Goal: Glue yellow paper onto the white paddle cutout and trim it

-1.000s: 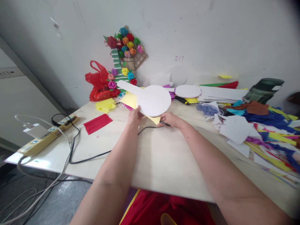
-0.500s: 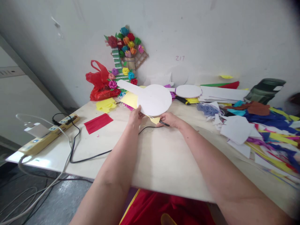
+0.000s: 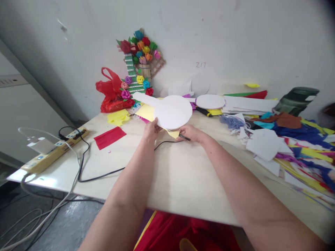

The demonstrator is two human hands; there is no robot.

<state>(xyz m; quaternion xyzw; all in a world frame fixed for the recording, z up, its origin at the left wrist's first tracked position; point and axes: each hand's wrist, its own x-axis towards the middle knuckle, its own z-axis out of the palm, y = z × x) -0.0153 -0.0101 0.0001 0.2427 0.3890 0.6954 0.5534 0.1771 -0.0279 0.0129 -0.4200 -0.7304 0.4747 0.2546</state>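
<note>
My left hand (image 3: 152, 130) pinches the lower left edge of a white paddle-shaped cutout (image 3: 175, 111), its round part to the right and its long handle pointing to the upper left. Behind the cutout lies yellow paper (image 3: 145, 112), which shows again below the round edge. Close under that edge, my right hand (image 3: 190, 133) has its fingers closed round a slim black tool (image 3: 184, 137); its kind cannot be made out. The right fingertips are at the lower yellow corner, and whether they grip the paper is hidden.
Left are a red paper strip (image 3: 110, 137), a crumpled yellow piece (image 3: 118, 117), a power strip (image 3: 56, 150) and a black cable (image 3: 102, 174). Paper flowers (image 3: 141, 52) and a red bag (image 3: 111, 90) stand behind. Another white cutout (image 3: 210, 101), scraps (image 3: 300, 146) and a dark bottle (image 3: 297, 101) lie right.
The white cutout has tilted slightly, its handle end now a little lower and further right. My right hand and the black tool have shifted slightly right.
</note>
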